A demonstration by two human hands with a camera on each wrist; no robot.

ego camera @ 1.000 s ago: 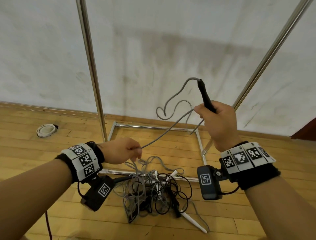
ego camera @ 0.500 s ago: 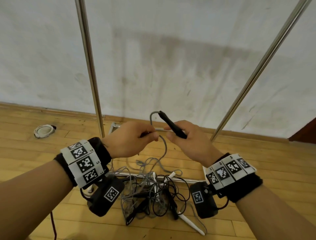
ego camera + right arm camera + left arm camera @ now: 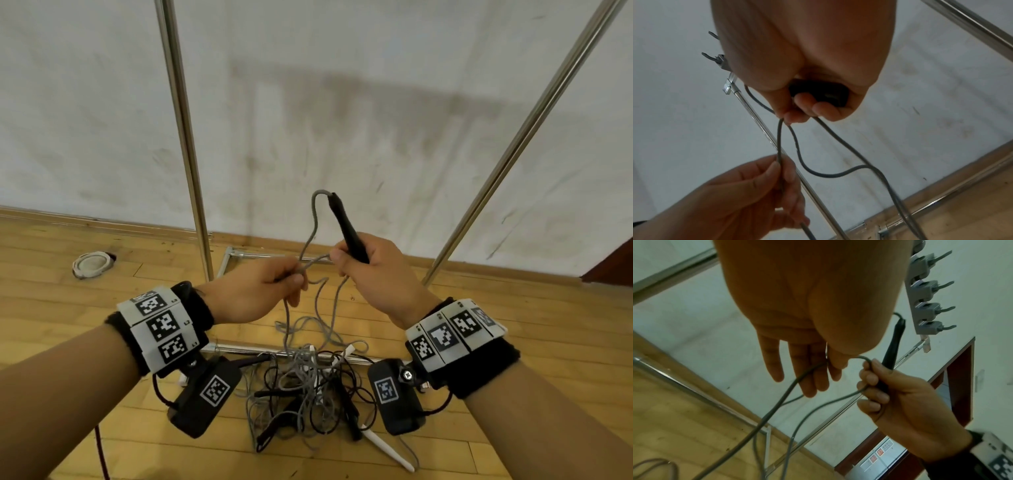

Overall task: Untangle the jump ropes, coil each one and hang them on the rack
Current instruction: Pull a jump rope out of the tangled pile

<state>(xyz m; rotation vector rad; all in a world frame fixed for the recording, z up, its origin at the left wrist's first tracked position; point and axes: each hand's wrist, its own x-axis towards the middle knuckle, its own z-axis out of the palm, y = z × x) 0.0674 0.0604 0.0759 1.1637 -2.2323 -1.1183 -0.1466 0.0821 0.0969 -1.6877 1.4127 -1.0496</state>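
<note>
My right hand [image 3: 373, 274] grips the black handle [image 3: 346, 226] of a grey jump rope [image 3: 313, 219], handle tip pointing up, and also holds a bend of the rope against it [image 3: 869, 369]. My left hand [image 3: 253, 291] is just to its left and pinches the same grey rope [image 3: 779, 155] between thumb and forefinger. From both hands the rope hangs down to a tangle of grey and black ropes [image 3: 308, 394] on the floor by the rack's base. The rack's hooks [image 3: 929, 288] show in the left wrist view.
Two steel rack poles rise at the left [image 3: 181, 137] and right [image 3: 513, 144]; the base bars [image 3: 239, 347] lie on the wooden floor. A white handle [image 3: 387, 452] sticks out of the tangle. A round white object [image 3: 92, 263] lies by the wall at the left.
My right hand came down from its raised position to meet the left hand, then lifted a little with the handle upright. The left hand rose and now pinches the rope close to the right hand.
</note>
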